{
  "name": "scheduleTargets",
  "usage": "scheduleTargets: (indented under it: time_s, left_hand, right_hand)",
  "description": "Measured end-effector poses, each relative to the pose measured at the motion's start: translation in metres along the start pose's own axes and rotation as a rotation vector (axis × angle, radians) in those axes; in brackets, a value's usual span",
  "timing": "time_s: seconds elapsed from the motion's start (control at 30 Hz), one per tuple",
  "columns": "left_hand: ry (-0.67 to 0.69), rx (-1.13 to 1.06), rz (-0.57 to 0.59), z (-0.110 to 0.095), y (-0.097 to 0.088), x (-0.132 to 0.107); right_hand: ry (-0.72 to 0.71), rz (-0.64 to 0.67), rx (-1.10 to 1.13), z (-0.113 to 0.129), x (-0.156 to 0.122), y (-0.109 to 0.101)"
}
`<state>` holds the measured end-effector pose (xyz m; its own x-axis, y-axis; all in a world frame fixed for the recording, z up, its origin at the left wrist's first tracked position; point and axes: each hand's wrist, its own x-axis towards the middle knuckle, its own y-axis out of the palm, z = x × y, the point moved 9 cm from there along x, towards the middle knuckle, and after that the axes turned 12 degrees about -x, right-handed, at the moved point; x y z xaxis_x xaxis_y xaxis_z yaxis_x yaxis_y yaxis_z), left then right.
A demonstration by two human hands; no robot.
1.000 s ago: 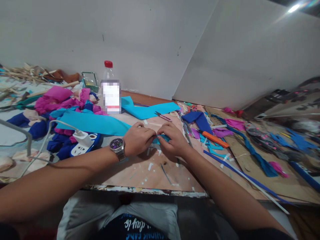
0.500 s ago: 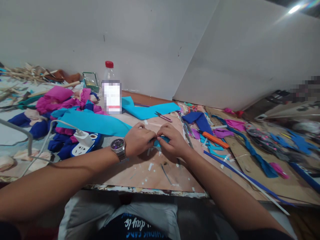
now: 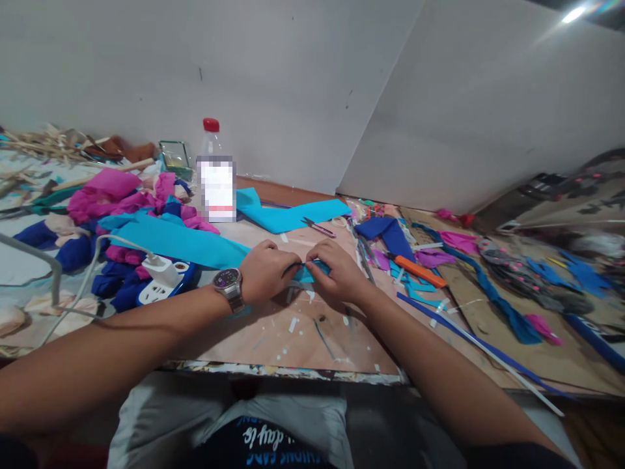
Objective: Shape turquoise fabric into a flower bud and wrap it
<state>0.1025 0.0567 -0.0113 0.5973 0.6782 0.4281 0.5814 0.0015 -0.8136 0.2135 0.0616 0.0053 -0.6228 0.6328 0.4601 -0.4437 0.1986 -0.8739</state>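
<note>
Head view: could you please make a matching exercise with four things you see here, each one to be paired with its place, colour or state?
Column 1
1. bottle
2. watch
3. cutter
4. small turquoise piece

Column 2
A. orange, lying to the right of the right hand
B. pinched between the right hand and the left hand
C. worn just behind the left hand
D. upright, with a red cap

Pairs: 1-D, 2-C, 3-A, 4-B
</note>
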Motion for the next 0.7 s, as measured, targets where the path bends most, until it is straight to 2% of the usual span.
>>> scheduleTargets:
  time_s: [0.33, 0.53, 0.7]
  left_hand:
    - [-0.048, 0.050, -0.009, 0.005, -0.002, 0.000]
    - [-0.106, 0.071, -0.041, 0.005, -0.010, -0.001]
    - [-0.210, 0.131, -0.052, 0.011, -0.017, -0.001]
  right_hand:
    - [-0.013, -0.018, -0.079, -0.003, -0.002, -0.004]
    - [0.068, -0.032, -0.098, -0.013, -0.001, -0.006]
    - [0.134, -0.069, -0.165, -0.025, -0.002, -0.009]
